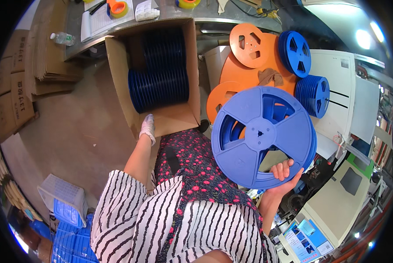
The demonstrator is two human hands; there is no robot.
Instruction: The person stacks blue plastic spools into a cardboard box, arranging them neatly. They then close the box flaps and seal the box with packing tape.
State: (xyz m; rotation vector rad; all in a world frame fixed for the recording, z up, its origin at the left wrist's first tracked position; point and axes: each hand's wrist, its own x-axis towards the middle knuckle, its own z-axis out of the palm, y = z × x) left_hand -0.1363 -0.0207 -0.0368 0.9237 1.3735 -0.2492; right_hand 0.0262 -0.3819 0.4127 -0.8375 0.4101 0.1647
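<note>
My right hand [282, 176] grips a small stack of blue plastic reels [239, 162] by the rim, its fingers curled through a cutout of the front reel. The stack is held up at my right, its round face towards me. My left hand [147, 128], in a pale glove, is at the near left rim of an open cardboard box [173, 121], its fingers over the edge; the thumb is hidden. Inside the box, dark blue reels [160, 90] stand on edge in two rows, one behind the other. The box opens towards me, against a metal table.
An orange round surface [231, 70] at right bears orange discs [247, 44], a brown cloth [270, 77] and two blue reel stacks [298, 54]. Tape rolls [118, 9] and a bottle [63, 38] lie on the metal table [94, 49]. Flat cardboard [50, 42] stands left; a plastic basket [65, 190] lower left.
</note>
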